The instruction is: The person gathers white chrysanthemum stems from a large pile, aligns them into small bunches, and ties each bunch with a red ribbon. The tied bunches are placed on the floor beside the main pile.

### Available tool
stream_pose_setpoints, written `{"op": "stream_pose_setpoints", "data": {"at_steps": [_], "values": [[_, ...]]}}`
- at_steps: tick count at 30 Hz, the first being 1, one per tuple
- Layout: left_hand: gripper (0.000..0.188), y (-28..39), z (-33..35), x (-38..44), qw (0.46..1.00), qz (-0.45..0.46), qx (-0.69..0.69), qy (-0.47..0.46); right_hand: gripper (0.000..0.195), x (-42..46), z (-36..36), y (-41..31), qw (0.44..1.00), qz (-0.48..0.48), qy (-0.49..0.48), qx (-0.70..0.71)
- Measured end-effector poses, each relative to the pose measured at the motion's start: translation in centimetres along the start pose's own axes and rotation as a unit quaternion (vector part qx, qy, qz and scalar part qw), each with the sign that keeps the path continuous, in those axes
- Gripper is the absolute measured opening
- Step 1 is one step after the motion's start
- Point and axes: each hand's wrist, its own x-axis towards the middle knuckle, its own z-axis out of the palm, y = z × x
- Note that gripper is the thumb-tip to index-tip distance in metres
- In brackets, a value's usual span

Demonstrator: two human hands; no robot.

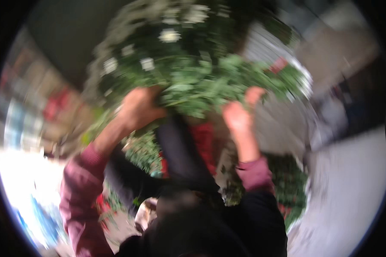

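Note:
A bunch of green leafy stems [209, 83] stretches sideways before me, blurred by motion. My left hand [141, 107] holds its left end, with the fingertips partly hidden. Under the right part is my right hand [241, 114], its thumb raised at the leaves and its other fingers lost behind the foliage. Beyond the bunch is a mass of dark greenery with white flowers [170, 35]. A small red patch [278, 65] shows at the bunch's right end; what it is cannot be made out.
Whitish sheeting [267, 45] lies behind the bunch's right end. More foliage with red spots [289, 189] is low on the right, beside a pale floor area [344, 192]. Between my dark-trousered legs [183, 147] are greenery [144, 152] and something red [204, 144].

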Motion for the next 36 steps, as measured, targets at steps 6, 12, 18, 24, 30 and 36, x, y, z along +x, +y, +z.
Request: {"op": "stream_pose_setpoints", "data": {"at_steps": [6, 12, 18, 24, 30, 36], "values": [[0.115, 3.6, 7.3, -1.9, 0.992, 0.063, -0.03, -0.105, 0.083, -3.8, 0.6, 3.3, 0.984, -0.057, 0.162, -0.048], [0.031, -5.0, 9.6, -2.1, 0.912, -0.146, -0.32, -0.211, 0.08, -6.0, -7.9, -6.2, 0.913, -0.223, 0.341, 0.025], [0.034, -0.8, 15.3, -0.5, 0.76, -0.192, -0.606, -0.136, 0.096, -12.6, -14.3, -11.9, 0.829, -0.245, 0.502, -0.031], [0.019, 6.5, 14.5, 8.7, 0.663, -0.209, -0.705, 0.14, 0.034, -15.6, -13.8, -12.8, 0.801, -0.337, 0.495, -0.008], [0.034, -3.1, 18.6, 18.0, 0.811, -0.091, -0.527, 0.236, 0.04, -16.6, -15.7, -11.3, 0.76, -0.369, 0.528, -0.085], [0.036, -23.5, 8.4, 20.0, 0.95, 0.027, -0.01, 0.31, 0.037, -29.2, -22.0, -17.3, 0.709, -0.351, 0.556, -0.254]]}}
